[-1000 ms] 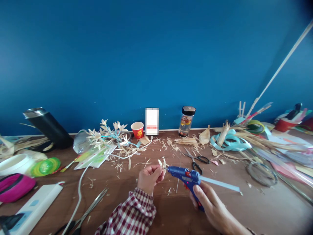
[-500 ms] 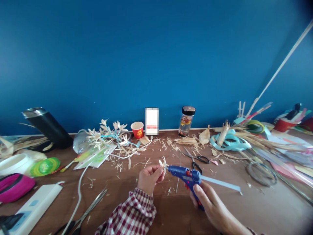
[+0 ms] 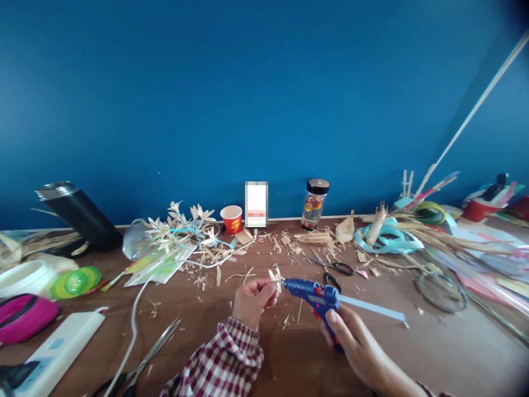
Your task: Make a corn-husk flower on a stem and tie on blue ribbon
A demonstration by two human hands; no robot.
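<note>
Between the thumb and fingers of my left hand (image 3: 255, 302) is a small cream flower (image 3: 278, 275) with thin pointed petals, partly hidden by the fingertips. My right hand (image 3: 355, 336) is wrapped round the handle of a blue glue gun (image 3: 316, 294), whose nozzle points left and meets the flower or sits right beside it. A long pale glue stick (image 3: 372, 307) juts out of the gun's back. Finished-looking cream flowers (image 3: 177, 226) on light blue stems lie at the back left. Black-handled scissors (image 3: 333, 269) rest just behind the gun.
A red paper cup (image 3: 231, 219), a blurred white device (image 3: 257, 204) and a lidded glass bottle (image 3: 316, 204) stand along the wall. Larger scissors (image 3: 144, 358) and a power strip (image 3: 61, 347) lie at left. Blue ribbon (image 3: 392, 237) and dried husk strips fill the right side, with scraps scattered between.
Almost nothing differs. Both hands, the flower and the glue gun keep their positions; the whole view has shifted very slightly.
</note>
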